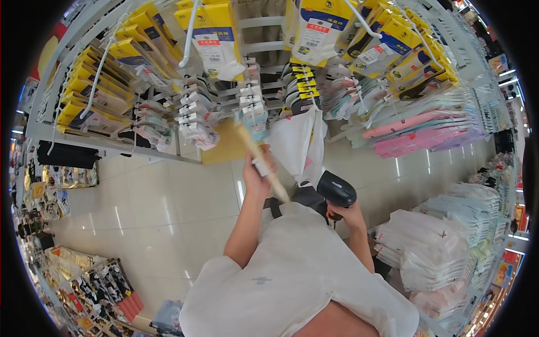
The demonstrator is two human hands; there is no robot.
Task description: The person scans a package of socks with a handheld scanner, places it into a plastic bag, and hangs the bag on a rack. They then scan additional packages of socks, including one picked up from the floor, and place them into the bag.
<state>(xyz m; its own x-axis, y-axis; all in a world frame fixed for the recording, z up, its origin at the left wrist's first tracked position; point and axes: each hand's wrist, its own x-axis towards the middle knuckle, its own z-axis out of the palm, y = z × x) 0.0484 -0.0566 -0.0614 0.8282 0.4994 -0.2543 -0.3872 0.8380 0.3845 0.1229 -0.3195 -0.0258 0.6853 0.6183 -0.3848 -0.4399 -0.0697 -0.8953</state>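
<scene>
— Wooden pole: who has it, and how?
— Left hand. Grip is wrapped tight round the shaft about halfway along, with the tip slanting up toward the hanging sock packs. The low end points back at the chest. Holding it mid-shaft probably keeps it balanced in one hand. Something small and white is pressed against the pole under the fingers; can't tell what.
— Right hand?
— Low and close to the body, with the grip clenched on the handle of a black scanner. Its head faces up and forward, likely kept ready while the other arm reaches.
— Between the hands?
— A white plastic bag hangs just beside the pole, above the scanner. Can't tell what carries it.
— Surroundings?
— Wire racks carry yellow-carded packs overhead. There is pale tiled floor below and folded clothes stacked on the right-hand shelf, well apart from both hands.
</scene>
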